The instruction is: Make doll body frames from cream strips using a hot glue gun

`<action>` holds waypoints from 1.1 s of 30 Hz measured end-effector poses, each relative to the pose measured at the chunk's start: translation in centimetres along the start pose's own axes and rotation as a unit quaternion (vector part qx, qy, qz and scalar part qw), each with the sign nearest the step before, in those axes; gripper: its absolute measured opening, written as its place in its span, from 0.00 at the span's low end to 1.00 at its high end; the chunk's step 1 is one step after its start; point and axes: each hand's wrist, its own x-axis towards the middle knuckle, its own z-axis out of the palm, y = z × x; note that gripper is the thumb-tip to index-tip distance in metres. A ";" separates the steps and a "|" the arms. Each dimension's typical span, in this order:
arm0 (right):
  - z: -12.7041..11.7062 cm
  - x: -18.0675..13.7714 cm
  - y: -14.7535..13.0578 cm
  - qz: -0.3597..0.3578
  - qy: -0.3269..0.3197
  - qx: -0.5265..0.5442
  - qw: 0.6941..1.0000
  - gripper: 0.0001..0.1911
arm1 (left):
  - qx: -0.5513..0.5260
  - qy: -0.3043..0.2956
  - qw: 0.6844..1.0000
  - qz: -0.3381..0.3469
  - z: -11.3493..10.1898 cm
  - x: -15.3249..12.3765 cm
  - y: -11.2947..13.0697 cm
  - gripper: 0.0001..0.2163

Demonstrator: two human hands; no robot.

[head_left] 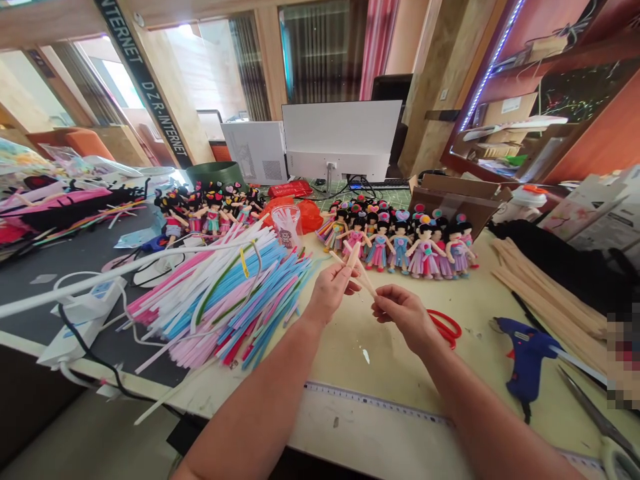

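Observation:
Above the table's middle, my left hand is closed on a small bunch of beige pipe cleaners whose tips stick up past the fingers. My right hand pinches the lower end of a beige strand that slants up to the left and meets the bunch. How the strands are joined is too small to tell. Red-handled scissors lie beside my right wrist, partly hidden by it. Beyond my hands stand several finished dolls with black hair and coloured skirts.
A large heap of coloured pipe cleaners lies left, with a white cable across it. Right are a blue glue gun, metal scissors and beige pipe cleaners. A ruler strip runs along the front. More dolls and a monitor stand behind.

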 end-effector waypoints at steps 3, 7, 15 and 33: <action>0.0 -0.1 -0.3 0.012 0.001 0.009 1.000 0.14 | -0.009 0.000 1.000 -0.007 0.1 0.0 0.0 0.10; -0.2 -0.1 -0.3 0.008 -0.010 0.033 0.999 0.17 | -0.011 0.000 1.000 -0.012 0.0 0.0 0.0 0.10; 0.0 -0.3 -0.1 -0.003 -0.049 0.005 0.999 0.19 | 0.011 -0.032 0.999 0.020 0.0 0.1 -0.2 0.09; -0.4 -0.2 0.1 0.015 -0.068 0.080 0.994 0.12 | -0.004 -0.060 0.998 0.011 0.3 -0.2 -0.1 0.09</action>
